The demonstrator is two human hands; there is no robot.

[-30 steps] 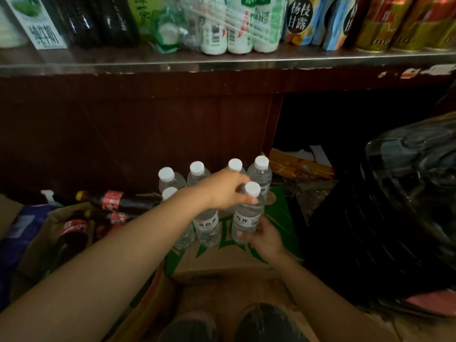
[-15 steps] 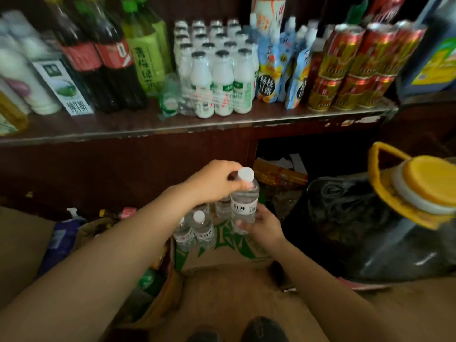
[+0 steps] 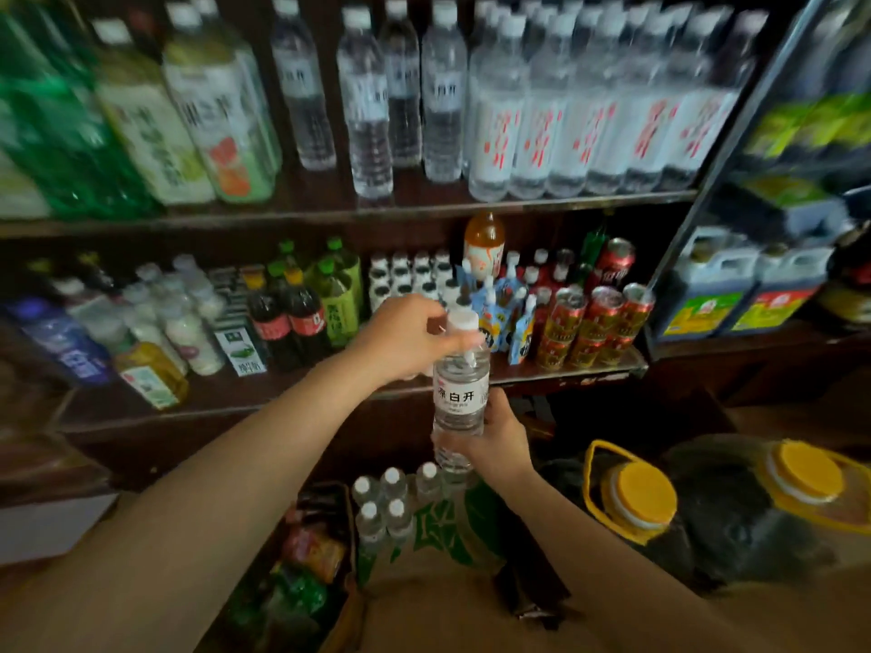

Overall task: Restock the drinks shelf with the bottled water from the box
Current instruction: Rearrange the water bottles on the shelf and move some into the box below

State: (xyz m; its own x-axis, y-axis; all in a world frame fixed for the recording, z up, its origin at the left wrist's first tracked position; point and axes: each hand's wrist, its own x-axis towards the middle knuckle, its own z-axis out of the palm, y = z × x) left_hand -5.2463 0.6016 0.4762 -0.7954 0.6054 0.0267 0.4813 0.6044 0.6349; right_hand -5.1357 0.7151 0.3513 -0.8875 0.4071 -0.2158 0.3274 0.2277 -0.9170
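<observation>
A clear water bottle (image 3: 459, 398) with a white cap and white label is held upright in front of the lower shelf. My left hand (image 3: 410, 339) pinches its neck just under the cap. My right hand (image 3: 497, 440) grips its lower half from behind. Below them stands the cardboard box (image 3: 443, 549) with green print, holding several more white-capped water bottles (image 3: 384, 501). On the upper shelf (image 3: 330, 212) stands a row of matching water bottles (image 3: 365, 115), with a gap beside them.
The lower shelf (image 3: 283, 393) carries cola bottles, green tea, small milk bottles, pouches and red cans (image 3: 594, 327). Two large jugs with yellow caps (image 3: 641, 499) sit at the lower right. A bag of snacks (image 3: 306, 553) lies left of the box.
Both hands have lifted the bottle out of the box and up in front of the shelves. The view has tilted upward, bringing the upper shelf of water bottles into sight.
</observation>
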